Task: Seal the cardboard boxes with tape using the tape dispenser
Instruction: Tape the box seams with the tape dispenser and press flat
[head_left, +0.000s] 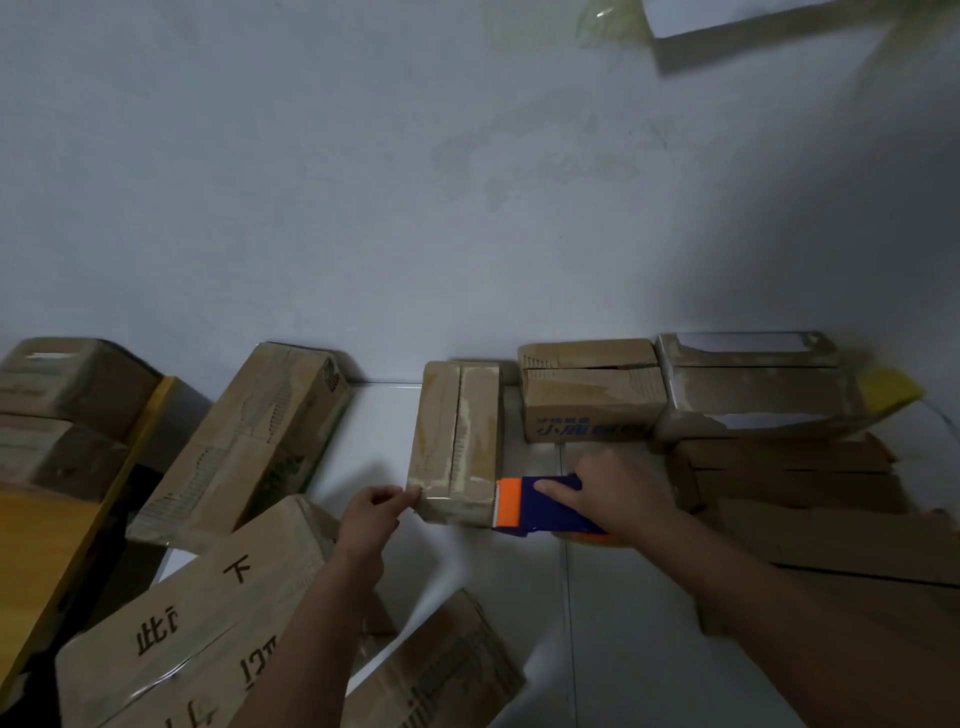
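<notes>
On the white tiled floor (374, 431), near the wall, stands the small cardboard box (457, 441) being sealed, its centre seam running away from the person. The left hand (371, 512) pinches the free end of the tape (452, 500) at the box's near left corner, fingers curled on it. The right hand (618, 493) is wrapped round the blue and orange tape dispenser (540, 504), which sits just off the box's near right corner, its toothed edge against the cardboard.

A clear strip seems to run across the near end of the box between the two hands. To do this step well, I judge the left hand should keep the end pressed flat while the right tilts the dispenser so the teeth bite, then tears with a short twist; slack would let the strip wrinkle or lift.

Around it lie more boxes: a long one (244, 441) leaning to the left, a printed one (592, 405) beside the wall, flat cardboard (805, 483) stacked at the right. The wall (363, 182) is plain and pale, and the light is dim.
</notes>
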